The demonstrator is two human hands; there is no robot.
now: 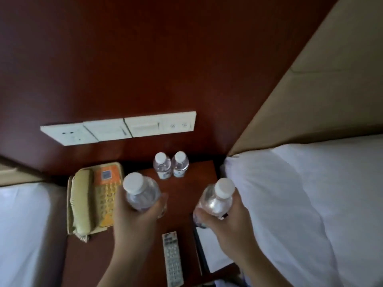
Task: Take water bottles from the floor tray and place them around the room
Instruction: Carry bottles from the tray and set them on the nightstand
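A beige telephone (93, 198) sits at the left of the dark wooden nightstand (186, 183). My left hand (132, 220) is wrapped around a capped water bottle (141, 193), held upright just right of the phone. At the far edge two more bottles (171, 167) stand side by side, touching. A remote (172, 259) lies near me. My right hand (228, 224) grips another bottle (217, 198) beside the white pillow (290, 193).
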